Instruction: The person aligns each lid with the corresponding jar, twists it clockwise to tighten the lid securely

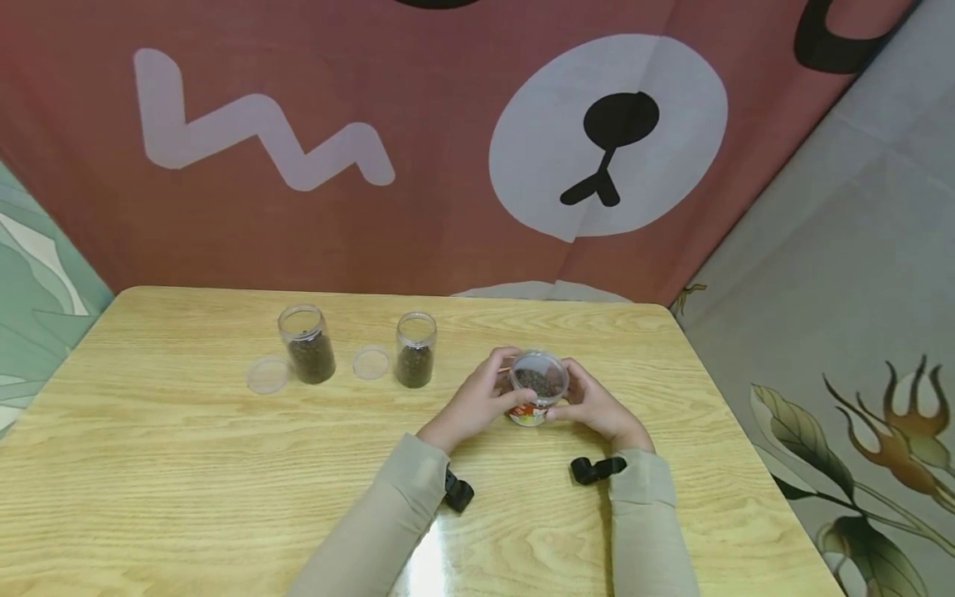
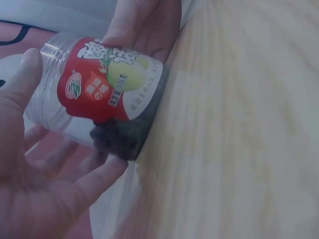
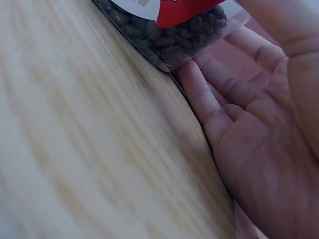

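Note:
A clear plastic jar with a red, white and green label stands upright on the table, its mouth uncovered. Small dark brown pieces fill its lower part. My left hand holds it from the left side, thumb near the rim and fingers around the wall. From the other side, my right hand holds the same jar, its fingertips low by the base in the right wrist view. The far sides of the jar and some fingertips are hidden.
Two more uncapped clear jars, a wider one and a narrower one, stand to the left with dark contents. A clear round lid lies beside the wider jar, another lid between the two. Behind the wooden table hangs a printed curtain.

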A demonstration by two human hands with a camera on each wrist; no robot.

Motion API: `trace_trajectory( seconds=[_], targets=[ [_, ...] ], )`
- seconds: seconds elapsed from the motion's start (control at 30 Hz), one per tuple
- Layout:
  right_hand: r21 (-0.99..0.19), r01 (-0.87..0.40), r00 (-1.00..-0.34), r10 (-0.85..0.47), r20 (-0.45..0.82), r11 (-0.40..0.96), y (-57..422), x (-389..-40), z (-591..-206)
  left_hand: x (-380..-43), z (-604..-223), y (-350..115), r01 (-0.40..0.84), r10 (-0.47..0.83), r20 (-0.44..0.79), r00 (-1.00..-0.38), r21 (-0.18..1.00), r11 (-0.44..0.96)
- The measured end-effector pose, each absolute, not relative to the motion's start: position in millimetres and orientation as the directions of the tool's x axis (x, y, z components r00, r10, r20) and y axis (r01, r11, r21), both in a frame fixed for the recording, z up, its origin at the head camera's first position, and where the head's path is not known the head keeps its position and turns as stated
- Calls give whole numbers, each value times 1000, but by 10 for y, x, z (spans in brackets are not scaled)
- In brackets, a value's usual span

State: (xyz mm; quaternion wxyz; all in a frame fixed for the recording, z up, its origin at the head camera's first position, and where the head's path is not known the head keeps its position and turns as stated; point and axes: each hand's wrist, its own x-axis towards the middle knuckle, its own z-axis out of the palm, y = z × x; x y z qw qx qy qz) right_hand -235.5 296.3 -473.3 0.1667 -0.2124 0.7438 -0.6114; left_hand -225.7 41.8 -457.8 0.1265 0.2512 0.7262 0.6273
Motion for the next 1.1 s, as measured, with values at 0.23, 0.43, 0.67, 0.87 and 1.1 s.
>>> trace_trajectory(
  seconds=[0.23, 0.43, 0.67, 0.87, 1.1],
  targets=[
    [-978, -130, -849, -528, 25, 163, 2987, -2348, -4759, -2261, -4588, 387, 227, 560, 96, -823, 959, 169],
    [-979, -121, -848, -529, 16, 164, 2993, -2355, -4763, -2259, -4584, 370, 229, 577, 72, -814, 952, 203],
    [-979, -143, -837, -545, 43, 142, 2996, -2373, -4768, -2251, -4567, 392, 193, 558, 88, -825, 972, 133],
    [-979, -153, -832, -552, 55, 132, 2986, -2375, -4759, -2191, -4525, 434, 208, 518, 111, -848, 969, 133],
    [-980, -140, -839, -543, 42, 141, 2987, -2372, -4754, -2220, -4555, 427, 217, 538, 113, -835, 967, 133]
  ],
)
